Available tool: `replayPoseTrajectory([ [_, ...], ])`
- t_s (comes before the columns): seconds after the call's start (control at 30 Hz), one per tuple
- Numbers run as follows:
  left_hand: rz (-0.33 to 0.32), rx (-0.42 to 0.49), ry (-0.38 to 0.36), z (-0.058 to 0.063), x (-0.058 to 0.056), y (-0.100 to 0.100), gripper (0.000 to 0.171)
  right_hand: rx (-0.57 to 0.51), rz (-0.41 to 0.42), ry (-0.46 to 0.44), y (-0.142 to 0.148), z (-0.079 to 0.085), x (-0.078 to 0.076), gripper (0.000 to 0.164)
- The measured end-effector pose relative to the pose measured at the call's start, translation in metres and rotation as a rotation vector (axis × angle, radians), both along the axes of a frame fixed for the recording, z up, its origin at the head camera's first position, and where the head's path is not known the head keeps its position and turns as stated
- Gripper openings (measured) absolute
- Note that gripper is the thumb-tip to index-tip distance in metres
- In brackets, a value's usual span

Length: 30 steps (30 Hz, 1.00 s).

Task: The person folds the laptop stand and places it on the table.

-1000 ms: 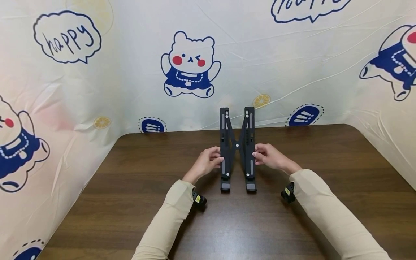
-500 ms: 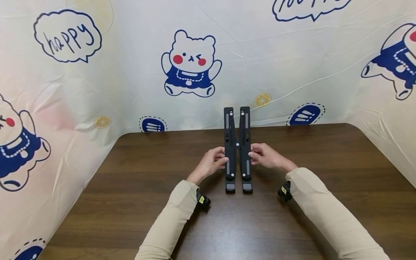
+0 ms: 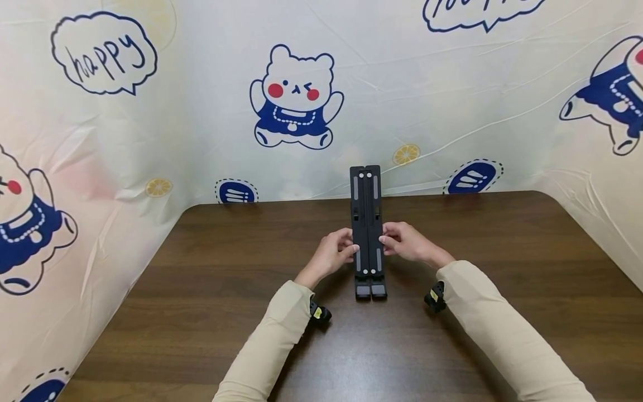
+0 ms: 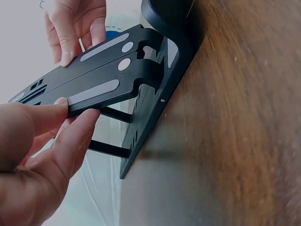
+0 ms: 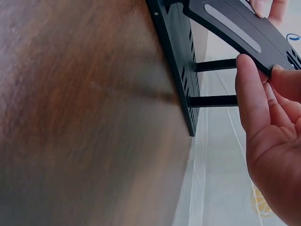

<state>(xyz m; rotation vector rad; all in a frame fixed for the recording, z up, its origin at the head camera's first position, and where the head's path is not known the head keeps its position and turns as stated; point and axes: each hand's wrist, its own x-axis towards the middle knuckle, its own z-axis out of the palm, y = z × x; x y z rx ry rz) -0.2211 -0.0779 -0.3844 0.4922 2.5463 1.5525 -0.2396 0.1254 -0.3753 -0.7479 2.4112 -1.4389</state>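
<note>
A black folding laptop stand [image 3: 367, 223] stands on the table with its two long arms side by side, a thin seam between them. Grey pads line the arms, and white round rivets show near both ends. My left hand [image 3: 334, 252] pinches the left arm's outer edge, thumb on top and fingers beneath. Across from it, my right hand [image 3: 408, 242] pinches the right arm's edge the same way. In the left wrist view, the upper arms of the laptop stand [image 4: 101, 75] slope above its base, with struts between them. The right wrist view shows the slotted base [image 5: 181, 61] on the wood.
The brown wooden table [image 3: 201, 312] reaches back to a printed cloth backdrop [image 3: 211, 100] with cartoon bears. A small black camera is strapped to each wrist, the left camera [image 3: 320, 314] and the right camera [image 3: 435, 297], both low over the table.
Both hands have moved toward each other, pushing the stand's arms together. The wide gap and the X-shaped crossbars between the arms have closed up.
</note>
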Motion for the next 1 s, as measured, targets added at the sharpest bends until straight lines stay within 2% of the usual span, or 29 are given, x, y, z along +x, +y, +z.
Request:
replayPoseTrajectory([
  [0.2, 0.000, -0.001, -0.009, 0.001, -0.001, -0.001, 0.022, -0.034, -0.038, -0.003, -0.002, 0.001, 0.002, 0.007],
  [0.3, 0.004, -0.038, 0.020, 0.001, -0.003, -0.002, 0.022, -0.018, -0.041, 0.004, -0.001, 0.005, 0.002, 0.008],
  [0.43, 0.078, -0.070, 0.115, 0.002, -0.002, -0.004, 0.030, 0.078, -0.084, 0.057, 0.006, 0.022, -0.003, 0.022],
  [0.53, 0.133, -0.003, 0.204, 0.005, 0.004, -0.004, 0.036, 0.142, -0.161, 0.111, 0.012, 0.046, -0.014, 0.036],
  [0.57, 0.136, 0.032, 0.220, 0.010, 0.009, -0.003, 0.037, 0.156, -0.183, 0.126, 0.013, 0.054, -0.019, 0.038],
  [0.67, 0.105, 0.103, 0.266, 0.026, 0.028, 0.001, 0.034, 0.172, -0.251, 0.201, 0.014, 0.079, -0.035, 0.037],
  [0.77, 0.033, 0.108, 0.240, 0.025, 0.039, 0.006, 0.030, 0.154, -0.286, 0.287, 0.009, 0.097, -0.048, 0.033],
  [0.9, -0.076, 0.061, 0.157, 0.000, 0.042, 0.009, 0.029, 0.124, -0.303, 0.313, 0.000, 0.109, -0.058, 0.028],
  [1.0, -0.149, 0.030, 0.081, -0.010, 0.050, 0.012, 0.028, 0.114, -0.301, 0.270, -0.006, 0.111, -0.065, 0.028],
])
